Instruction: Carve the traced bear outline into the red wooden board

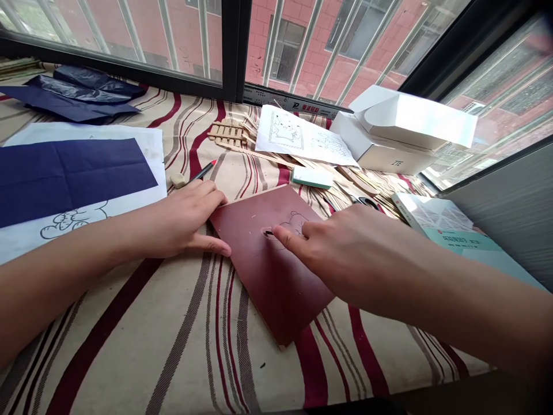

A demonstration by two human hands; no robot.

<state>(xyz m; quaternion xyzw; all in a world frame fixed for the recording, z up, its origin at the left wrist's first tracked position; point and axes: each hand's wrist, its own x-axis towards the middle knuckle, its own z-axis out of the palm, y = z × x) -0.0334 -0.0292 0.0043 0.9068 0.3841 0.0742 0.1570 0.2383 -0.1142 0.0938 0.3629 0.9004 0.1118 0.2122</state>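
A dark red board [276, 282] lies at a slant on the striped cloth, with thin outlines drawn on its upper right part. My left hand [194, 219] rests at the board's left corner, thumb apart from the fingers, holding nothing. Over the board's right side is my right hand [328, 248], its fingers mostly hidden behind the hand. A small dark tip [268, 233] shows just beyond my right fingertip, on the board; what it belongs to is too hidden to tell. A dark pencil with a red end [203, 172] lies behind my left hand, beside a small beige lump [177, 180].
Dark blue sheets [73, 173] and drawn paper [142, 138] lie at left. Behind the board are wooden sticks [319, 199], a green-white block [311, 177], scissors [366, 202] and a drawing sheet [302, 135]. White boxes [397, 155] and a book [458, 230] stand right.
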